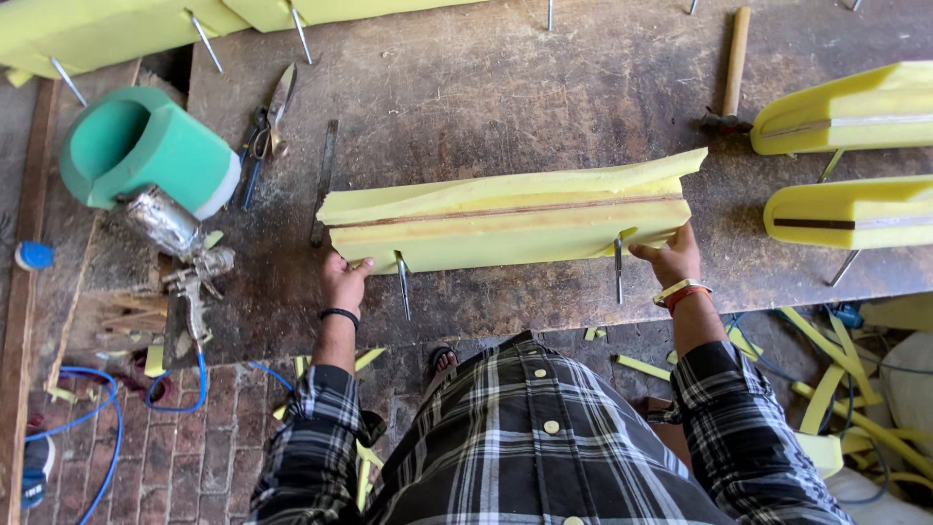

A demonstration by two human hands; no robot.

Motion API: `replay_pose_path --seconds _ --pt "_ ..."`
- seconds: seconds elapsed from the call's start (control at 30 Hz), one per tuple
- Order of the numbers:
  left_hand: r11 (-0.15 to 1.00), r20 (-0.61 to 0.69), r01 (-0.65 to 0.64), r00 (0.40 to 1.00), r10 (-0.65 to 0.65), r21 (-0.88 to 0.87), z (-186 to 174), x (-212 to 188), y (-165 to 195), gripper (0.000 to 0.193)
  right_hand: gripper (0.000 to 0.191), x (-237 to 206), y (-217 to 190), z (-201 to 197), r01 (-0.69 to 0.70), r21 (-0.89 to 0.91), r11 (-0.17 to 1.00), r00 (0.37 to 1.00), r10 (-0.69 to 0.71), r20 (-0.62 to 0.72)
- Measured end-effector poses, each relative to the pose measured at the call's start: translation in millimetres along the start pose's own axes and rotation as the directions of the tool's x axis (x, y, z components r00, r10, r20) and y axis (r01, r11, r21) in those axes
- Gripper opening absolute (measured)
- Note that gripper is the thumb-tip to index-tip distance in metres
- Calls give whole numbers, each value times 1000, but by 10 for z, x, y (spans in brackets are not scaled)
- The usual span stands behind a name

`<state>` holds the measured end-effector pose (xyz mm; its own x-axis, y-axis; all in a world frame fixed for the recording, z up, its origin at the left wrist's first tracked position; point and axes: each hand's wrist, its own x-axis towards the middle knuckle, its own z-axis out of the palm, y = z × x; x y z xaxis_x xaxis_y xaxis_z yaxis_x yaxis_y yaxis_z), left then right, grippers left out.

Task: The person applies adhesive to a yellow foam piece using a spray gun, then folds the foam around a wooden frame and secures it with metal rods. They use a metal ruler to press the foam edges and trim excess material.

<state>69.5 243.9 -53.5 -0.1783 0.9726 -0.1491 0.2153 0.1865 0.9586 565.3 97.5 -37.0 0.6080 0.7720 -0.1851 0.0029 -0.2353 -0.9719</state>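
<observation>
Your left hand (342,279) grips the near left end of the yellow foam pad (505,222); your right hand (671,257) clasps its near right corner, fingers curled under the edge. Pad lies lengthwise on the worn wooden workbench (466,87), close to its front edge, a brown strip running along its length, two metal pins (618,270) sticking out toward you. Two more yellow foam pieces (855,156) sit at far right. Green foam cylinder (146,146) stands at left, spray gun (185,253) just beside it. Hammer (734,68) lies above right; shears (264,131) above left.
</observation>
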Motion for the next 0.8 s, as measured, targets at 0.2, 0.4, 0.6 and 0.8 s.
replay_pose_path --seconds 0.2,0.4,0.6,0.8 --pt "992 -10 44 999 -46 -120 -61 -62 144 31 55 57 -75 -56 22 47 999 1000 -22 -9" --pt "965 7 -61 998 65 -256 -87 68 349 33 51 170 -272 -87 82 153 985 997 -84 2" --pt "993 -12 112 994 -112 -42 -58 192 238 32 55 328 21 97 -98 90 991 995 95 40" --pt "992 -2 102 995 -102 -73 -21 251 48 32 67 360 122 170 -96 -117 989 995 96 -2"
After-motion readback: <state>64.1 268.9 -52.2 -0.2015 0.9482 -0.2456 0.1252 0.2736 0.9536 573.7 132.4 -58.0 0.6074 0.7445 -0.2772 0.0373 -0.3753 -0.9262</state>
